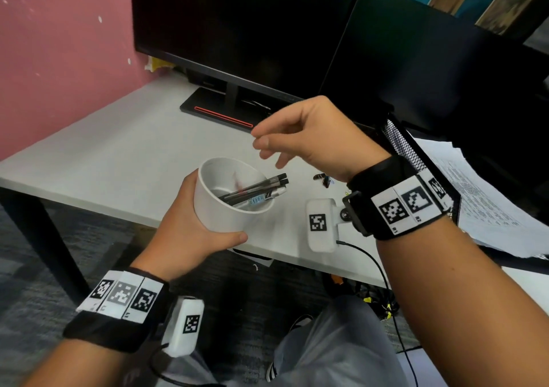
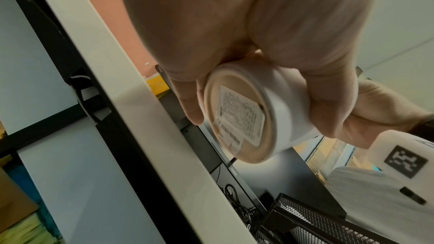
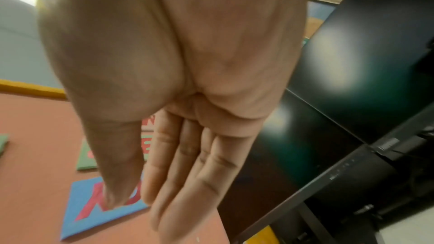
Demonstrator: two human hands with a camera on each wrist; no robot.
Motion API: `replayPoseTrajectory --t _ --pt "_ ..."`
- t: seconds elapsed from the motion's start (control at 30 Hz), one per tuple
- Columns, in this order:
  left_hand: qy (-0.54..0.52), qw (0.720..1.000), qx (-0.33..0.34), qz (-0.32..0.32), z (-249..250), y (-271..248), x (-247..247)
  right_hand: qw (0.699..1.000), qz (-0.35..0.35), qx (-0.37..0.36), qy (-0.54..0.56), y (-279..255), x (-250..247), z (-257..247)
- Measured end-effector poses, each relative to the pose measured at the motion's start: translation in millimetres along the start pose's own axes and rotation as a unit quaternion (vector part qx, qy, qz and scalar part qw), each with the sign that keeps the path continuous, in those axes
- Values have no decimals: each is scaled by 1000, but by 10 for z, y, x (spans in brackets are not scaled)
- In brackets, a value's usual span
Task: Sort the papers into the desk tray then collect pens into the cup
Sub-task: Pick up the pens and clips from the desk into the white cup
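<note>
the left hand (image 1: pixel 190 235) grips the white cup (image 1: pixel 225 208) holding pens (image 1: pixel 255 192); the right hand (image 1: pixel 312 137) hovers above it, fingers loose, holding nothing

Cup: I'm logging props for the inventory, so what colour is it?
White; the cup shows best in the head view.

Head view looks down on the desk (image 1: pixel 124 154); both wrist views look up close along the palms.

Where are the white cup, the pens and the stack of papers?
white cup (image 1: pixel 221 214): head view, on its outer side wall.
pens (image 1: pixel 258 189): head view, mid-barrel inside the cup.
stack of papers (image 1: pixel 487 199): head view, top printed sheet.
</note>
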State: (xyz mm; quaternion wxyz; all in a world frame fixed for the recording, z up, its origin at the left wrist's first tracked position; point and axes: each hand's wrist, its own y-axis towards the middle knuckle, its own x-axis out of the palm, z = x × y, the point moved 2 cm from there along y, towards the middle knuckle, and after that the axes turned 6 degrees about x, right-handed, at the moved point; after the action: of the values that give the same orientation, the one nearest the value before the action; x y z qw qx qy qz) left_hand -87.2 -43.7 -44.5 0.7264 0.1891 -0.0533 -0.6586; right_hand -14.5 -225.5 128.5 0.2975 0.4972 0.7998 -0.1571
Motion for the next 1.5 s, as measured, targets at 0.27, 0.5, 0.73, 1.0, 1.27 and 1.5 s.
replayPoseTrajectory --t 0.27,0.5,0.73,1.0,1.27,1.5 --pt "11 1000 -4 4 -9 6 -55 946 147 233 -170 17 -447 1208" --pt "7 1000 3 -2 -15 7 -33 858 -3 356 -371 -130 -349 1833" --pt "-10 1000 7 4 57 16 -38 869 20 370 -327 -108 -313 1861" --pt "4 1000 6 10 37 9 -80 892 32 390 -227 -179 -339 1940" --pt "-9 1000 11 6 71 19 -90 839 265 388 275 -125 -430 1894" --pt "-10 1000 6 4 21 11 -74 888 186 419 38 54 -478 1974"
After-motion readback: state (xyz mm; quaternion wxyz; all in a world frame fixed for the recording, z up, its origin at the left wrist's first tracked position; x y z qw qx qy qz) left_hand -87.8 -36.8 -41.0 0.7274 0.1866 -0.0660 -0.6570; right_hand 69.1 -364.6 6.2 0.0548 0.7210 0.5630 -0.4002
